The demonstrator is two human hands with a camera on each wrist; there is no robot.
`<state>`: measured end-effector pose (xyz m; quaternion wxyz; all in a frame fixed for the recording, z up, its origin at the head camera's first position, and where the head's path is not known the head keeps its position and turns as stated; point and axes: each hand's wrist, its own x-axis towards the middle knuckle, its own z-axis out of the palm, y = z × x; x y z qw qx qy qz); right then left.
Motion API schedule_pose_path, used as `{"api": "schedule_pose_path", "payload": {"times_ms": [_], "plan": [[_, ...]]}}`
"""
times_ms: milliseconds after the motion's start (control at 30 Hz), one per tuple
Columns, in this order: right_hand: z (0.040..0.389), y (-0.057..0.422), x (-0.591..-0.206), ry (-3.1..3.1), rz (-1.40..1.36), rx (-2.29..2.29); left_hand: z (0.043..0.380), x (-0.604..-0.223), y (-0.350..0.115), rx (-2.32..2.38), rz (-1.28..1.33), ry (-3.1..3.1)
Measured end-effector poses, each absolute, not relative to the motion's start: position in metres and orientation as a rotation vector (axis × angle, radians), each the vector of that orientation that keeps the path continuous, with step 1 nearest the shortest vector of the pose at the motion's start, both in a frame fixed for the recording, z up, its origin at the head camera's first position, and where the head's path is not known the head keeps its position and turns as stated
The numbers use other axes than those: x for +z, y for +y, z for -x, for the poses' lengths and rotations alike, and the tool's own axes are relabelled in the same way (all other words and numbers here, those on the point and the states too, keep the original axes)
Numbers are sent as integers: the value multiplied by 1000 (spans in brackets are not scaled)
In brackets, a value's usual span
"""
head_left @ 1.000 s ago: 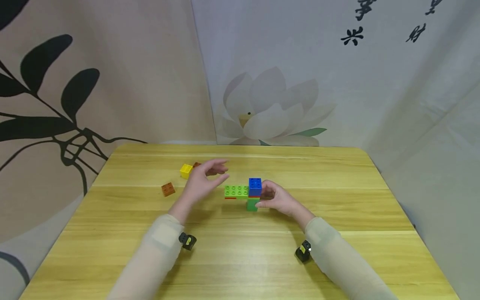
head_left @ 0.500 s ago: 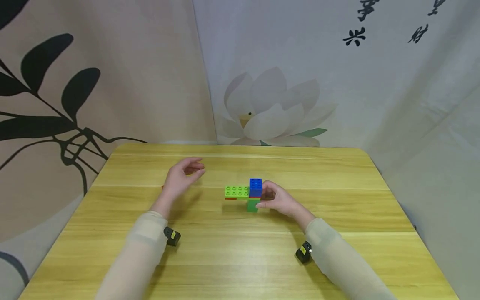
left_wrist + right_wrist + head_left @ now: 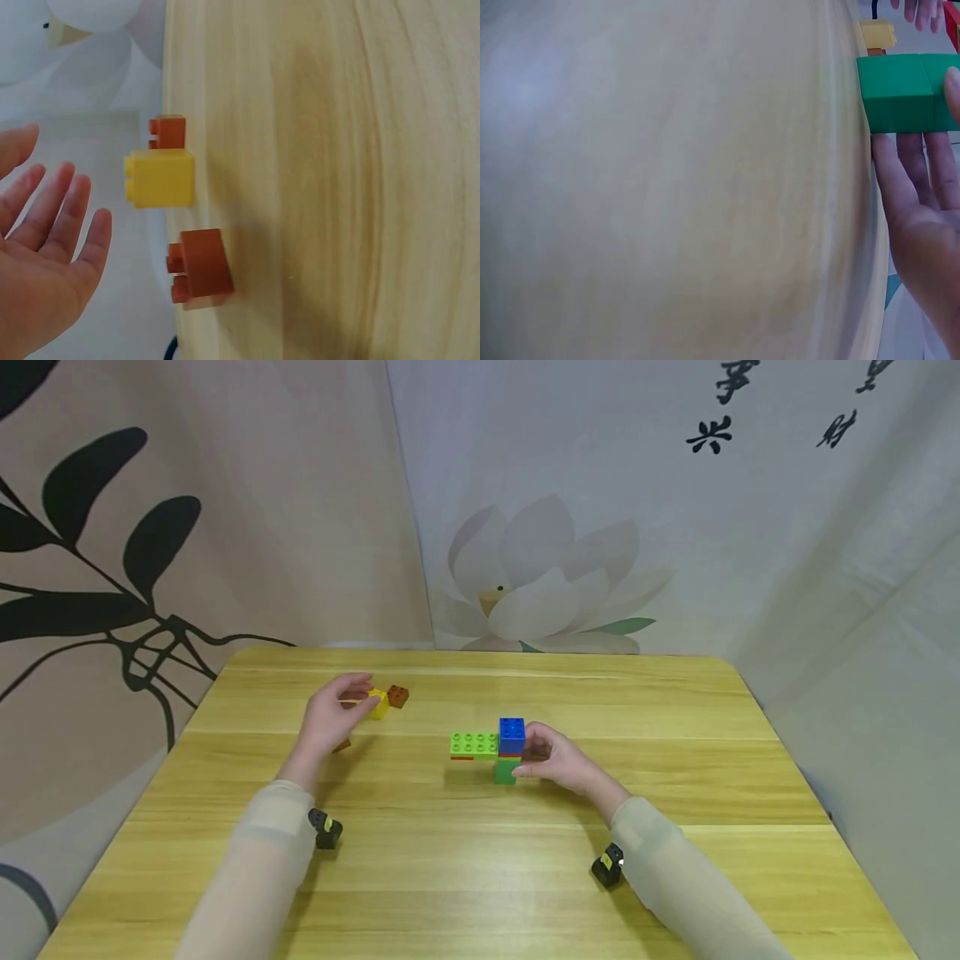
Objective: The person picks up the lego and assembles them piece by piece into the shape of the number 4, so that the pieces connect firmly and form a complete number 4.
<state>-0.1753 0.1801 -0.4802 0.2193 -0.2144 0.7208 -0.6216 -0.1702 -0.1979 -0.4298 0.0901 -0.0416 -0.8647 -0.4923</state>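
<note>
My right hand (image 3: 564, 763) holds a small brick structure standing near the table's middle, its thumb on the near side. Two stacked green bricks (image 3: 898, 94) form the lower column. A lime plank-like brick (image 3: 474, 744) juts out leftward over it, and a blue brick (image 3: 512, 735) caps the top. A red edge shows under the lime brick. Over at the left, my left hand (image 3: 326, 720) hovers with relaxed fingers above a yellow brick (image 3: 163, 178) and a nearer orange-brown brick (image 3: 205, 264). In the left wrist view, nothing lies within its fingers.
A second orange-brown brick (image 3: 398, 696) sits beside the yellow one, toward the back. The wooden table (image 3: 480, 877) ends at a printed curtain (image 3: 555, 568) behind. Each wrist wears a small black camera (image 3: 326, 829).
My left hand has moved left, away from the structure, to over the loose bricks; the yellow and rear brown bricks show again. The right hand stays on the structure.
</note>
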Motion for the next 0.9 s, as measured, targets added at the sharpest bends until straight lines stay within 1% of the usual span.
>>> {"api": "schedule_pose_path", "payload": {"times_ms": [467, 900], "plan": [[176, 181, -480, 2025, 585, -1691, 183, -447, -210, -1510, -5, -2755], [176, 181, -481, 2014, 605, -1701, 196, -454, -209, -1512, 0, -2825]]}}
